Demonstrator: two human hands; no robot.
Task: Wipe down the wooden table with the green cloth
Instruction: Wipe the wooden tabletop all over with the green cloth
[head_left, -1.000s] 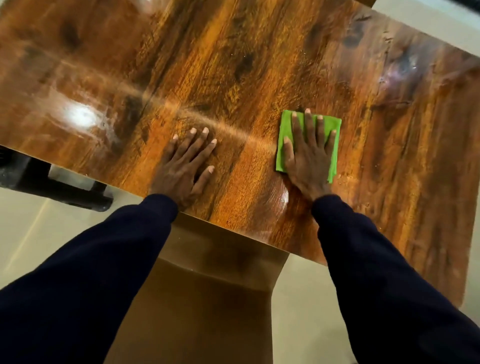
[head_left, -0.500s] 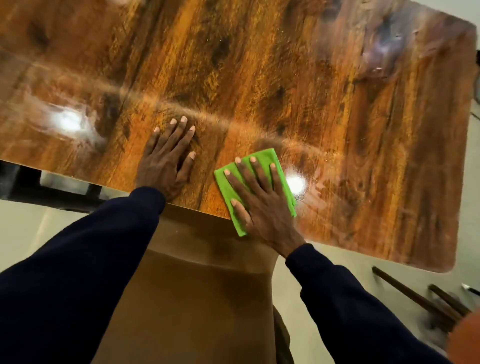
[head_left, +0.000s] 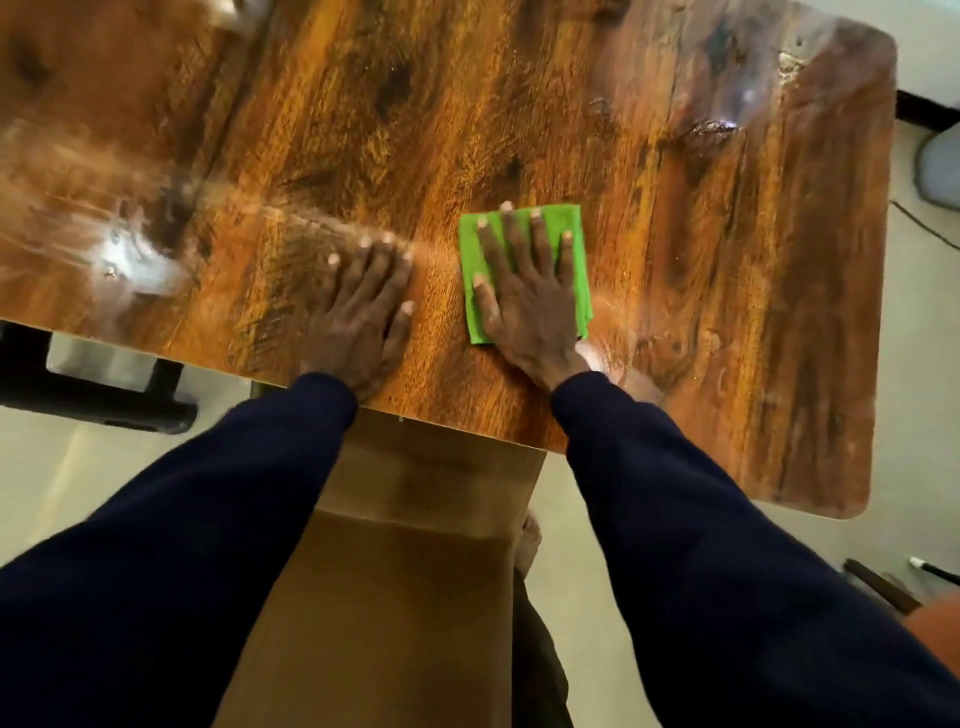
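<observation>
The glossy wooden table fills the upper view, its rounded right end in sight. A folded green cloth lies flat on it near the front edge. My right hand presses flat on the cloth, fingers spread, covering most of it. Just left of the cloth, my left hand rests palm down on the bare wood with fingers apart and holds nothing. Both arms wear dark blue sleeves.
Below the table's front edge stands a brown wooden panel. A black frame sits on the pale floor at the left. A dark cable and dark sticks lie on the floor at the right.
My right hand slid the cloth toward the front edge and to the left, then pushed it away from the edge again. My left hand stayed flat on the table.
</observation>
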